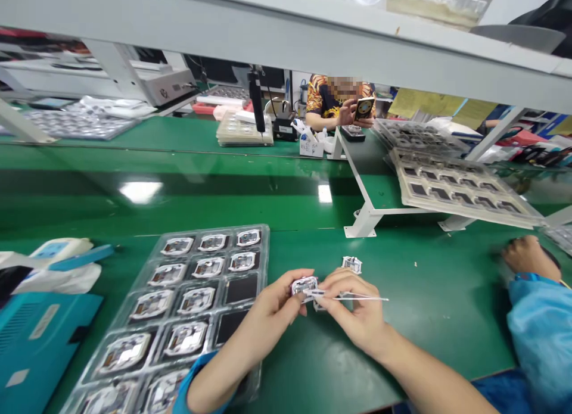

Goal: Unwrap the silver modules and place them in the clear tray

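Green tabletop [429,330] fills much of my view, and I see two bare hands meeting over it near the middle. My left hand [270,307] has its grip closed around a small silver part [304,285], pinched between thumb and fingers. My right hand [357,313] has its grip closed on a thin white tool [378,298] that looks like tweezers. One end of the tool is right by the part, but I cannot tell if they touch. Just past the right hand, a second part [351,264] lies on the tabletop. Another white piece [319,306] peeks out below the hands, mostly hidden. To the left I see a clear tray [264,259] with rows of pockets, and many hold white-framed parts [195,300]. A teal case [40,342] is beside it. On the right I see a co-worker's hand [531,258] and blue sleeve [538,318]. Across from me, a person [322,101] holds a phone [365,108]. More trays [465,190] lie on a low stand [364,220].
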The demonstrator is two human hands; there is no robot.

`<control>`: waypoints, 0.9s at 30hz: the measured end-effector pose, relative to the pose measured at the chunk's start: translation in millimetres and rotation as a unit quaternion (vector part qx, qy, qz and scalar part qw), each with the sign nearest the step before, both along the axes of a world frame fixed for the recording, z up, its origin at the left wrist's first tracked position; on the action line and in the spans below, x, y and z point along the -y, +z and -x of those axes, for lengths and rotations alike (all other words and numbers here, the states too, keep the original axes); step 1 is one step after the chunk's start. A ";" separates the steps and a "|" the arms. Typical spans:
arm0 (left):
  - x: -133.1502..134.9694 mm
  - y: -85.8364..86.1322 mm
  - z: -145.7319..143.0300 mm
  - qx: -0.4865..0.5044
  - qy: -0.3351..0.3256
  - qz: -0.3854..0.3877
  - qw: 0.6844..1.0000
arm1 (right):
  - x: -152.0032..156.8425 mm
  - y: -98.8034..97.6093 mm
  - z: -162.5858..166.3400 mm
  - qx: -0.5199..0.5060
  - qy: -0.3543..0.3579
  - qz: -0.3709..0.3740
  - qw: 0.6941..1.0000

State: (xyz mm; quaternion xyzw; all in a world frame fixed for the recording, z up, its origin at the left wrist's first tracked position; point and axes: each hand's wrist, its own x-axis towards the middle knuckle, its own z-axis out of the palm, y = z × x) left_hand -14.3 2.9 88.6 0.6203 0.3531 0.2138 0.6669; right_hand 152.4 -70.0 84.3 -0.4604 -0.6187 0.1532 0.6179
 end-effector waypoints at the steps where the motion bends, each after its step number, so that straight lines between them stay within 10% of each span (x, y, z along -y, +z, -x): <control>1: 0.1 -0.2 -0.7 0.002 0.000 0.001 1.000 | -0.3 -0.5 0.1 0.001 0.004 -0.008 1.000; 27: 12.7 4.9 0.4 0.065 0.094 0.240 0.964 | -6.8 -14.7 -5.5 -0.285 0.089 0.235 0.925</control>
